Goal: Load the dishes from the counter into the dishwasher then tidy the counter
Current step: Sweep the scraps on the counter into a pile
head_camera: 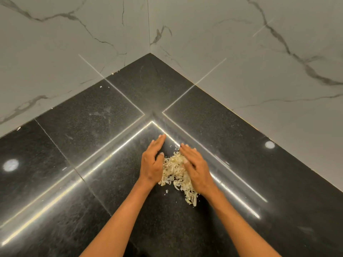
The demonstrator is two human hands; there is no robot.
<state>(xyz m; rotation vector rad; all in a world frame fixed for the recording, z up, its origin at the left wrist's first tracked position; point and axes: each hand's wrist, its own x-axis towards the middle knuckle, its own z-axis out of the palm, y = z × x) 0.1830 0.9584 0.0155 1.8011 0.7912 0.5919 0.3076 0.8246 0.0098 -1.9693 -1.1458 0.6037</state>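
Peelings (177, 173) heaped on counter (92, 127), well short of the wall corner (150, 52). Flanked by left hand (152, 164) and right hand (194, 169), both flat, gripping nothing. Stray flakes should be swept inward before scooping.

Scraps pile (178, 173) on counter (92, 127), btwn left hand (151, 164) & right hand (196, 169); corner walls (222, 34) behind.

two hands (151, 164), one pile of peelings (176, 173)
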